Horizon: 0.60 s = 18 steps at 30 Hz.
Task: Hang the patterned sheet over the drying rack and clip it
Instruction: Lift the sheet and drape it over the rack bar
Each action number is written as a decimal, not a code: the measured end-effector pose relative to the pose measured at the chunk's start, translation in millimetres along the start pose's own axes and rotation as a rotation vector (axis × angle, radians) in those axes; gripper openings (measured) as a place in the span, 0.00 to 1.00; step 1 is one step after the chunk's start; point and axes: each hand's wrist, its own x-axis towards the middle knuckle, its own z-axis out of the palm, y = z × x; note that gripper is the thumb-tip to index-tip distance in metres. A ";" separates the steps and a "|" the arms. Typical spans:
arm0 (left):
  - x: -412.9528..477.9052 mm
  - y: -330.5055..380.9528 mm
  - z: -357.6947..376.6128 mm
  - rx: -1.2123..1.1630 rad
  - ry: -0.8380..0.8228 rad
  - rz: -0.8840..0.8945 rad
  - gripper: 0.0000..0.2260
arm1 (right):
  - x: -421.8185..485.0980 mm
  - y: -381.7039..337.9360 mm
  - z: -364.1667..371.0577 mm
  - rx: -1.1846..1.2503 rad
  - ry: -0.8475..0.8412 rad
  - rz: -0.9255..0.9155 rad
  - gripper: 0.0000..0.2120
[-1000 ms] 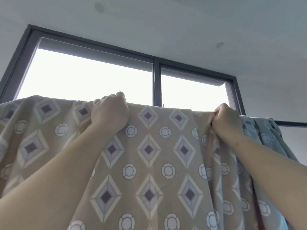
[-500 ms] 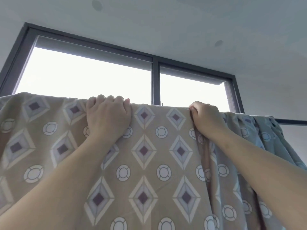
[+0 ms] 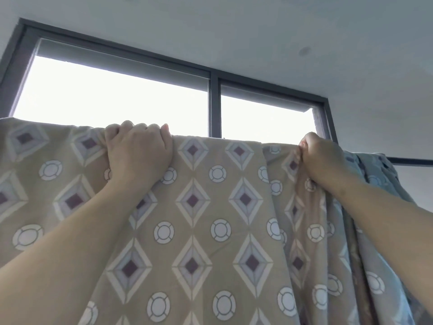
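Tan diamond-and-ring patterned cloth sheet (image 3: 210,231) draped over thin dark metal rack bar (image 3: 412,161), bunched at right. Left hand (image 3: 138,153): fingers curled over top fold. Right hand (image 3: 321,158): pinching gathered edge. Tip imo: anchor left, tug right sideways, flatten before clipping.

One view only for you: head-worn, wide-angle. It tilts steeply up from below. Ceiling (image 3: 257,31) sits at 12 o'clock, and the window (image 3: 117,97) spans 10 to 1 o'clock. The camera sits near the patterned sheet (image 3: 210,231), which fills the frame from 3 round through 6 to 9 o'clock. Your forearms enter at 8 and 4 o'clock. Left hand (image 3: 138,156) lands at 9 o'clock of centre, right hand (image 3: 321,158) at 3. The rack bar (image 3: 412,161) shows at the far 3 o'clock edge.
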 end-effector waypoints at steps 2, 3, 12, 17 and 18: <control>0.6 7.1 1.0 -0.007 -0.017 -0.006 0.24 | -6.3 -11.9 -2.4 -0.057 0.014 -0.020 0.10; 0.6 8.8 1.3 -0.009 -0.017 -0.008 0.24 | -10.5 -21.6 -3.0 -0.062 0.022 -0.065 0.12; 0.5 -1.5 2.0 -0.004 0.067 0.002 0.25 | -9.5 -54.5 2.6 0.230 -0.048 -0.156 0.13; 1.1 -0.1 2.4 -0.028 0.129 0.022 0.25 | -9.6 -44.8 4.3 0.069 0.060 -0.190 0.12; 1.2 1.4 3.0 -0.034 0.147 0.022 0.25 | -9.9 -43.3 3.4 0.044 0.074 -0.185 0.12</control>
